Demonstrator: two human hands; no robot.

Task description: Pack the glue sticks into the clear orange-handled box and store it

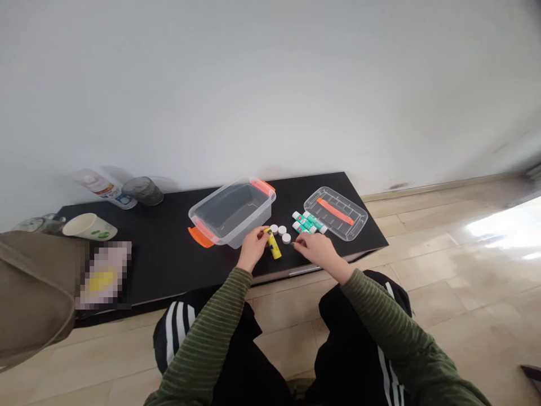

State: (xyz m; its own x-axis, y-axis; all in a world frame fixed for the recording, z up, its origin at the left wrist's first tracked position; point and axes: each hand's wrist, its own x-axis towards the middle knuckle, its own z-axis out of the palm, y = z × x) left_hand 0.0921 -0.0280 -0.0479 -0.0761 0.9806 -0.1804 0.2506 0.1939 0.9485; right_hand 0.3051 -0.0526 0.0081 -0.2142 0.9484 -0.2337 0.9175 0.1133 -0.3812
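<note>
Two hands are at work over the near side of the bench (164, 259). The left hand (255, 247) pinches a yellow tube (275, 250); the right hand (296, 245) has its fingers bunched near the tabletop, and whether they grip anything I cannot tell. Just beyond, between them, sit three small white round pieces (286, 238). Farther right lie several green-and-white tubes (303, 220) beside a clear lid (336, 212). The lid is already off the box (247, 228), which stands farther left; with tubes and pieces all outside it, things look unfinished.
</note>
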